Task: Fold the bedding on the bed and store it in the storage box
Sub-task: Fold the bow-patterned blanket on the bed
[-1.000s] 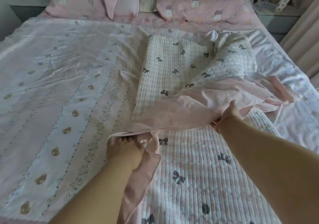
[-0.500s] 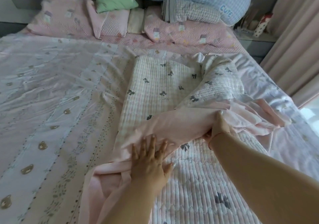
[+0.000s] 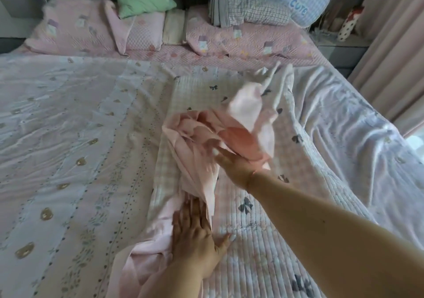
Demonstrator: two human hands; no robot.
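Your left hand (image 3: pixel 197 235) pressed flat on the pink sheet (image 3: pixel 195 160), which ran away from you; your right hand (image 3: pixel 236 166), fingers straight, touched its bunched far end.

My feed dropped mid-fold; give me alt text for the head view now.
Two bare hands work a quilt with a bow print and pink backing on a bed: the left hand presses flat on the pink fabric, while the right hand reaches into a raised, motion-blurred pink bundle. Pillows line the headboard.

Plain pink sheet (image 3: pixel 195 160) on a white quilt (image 3: pixel 263 240) with grey bows.
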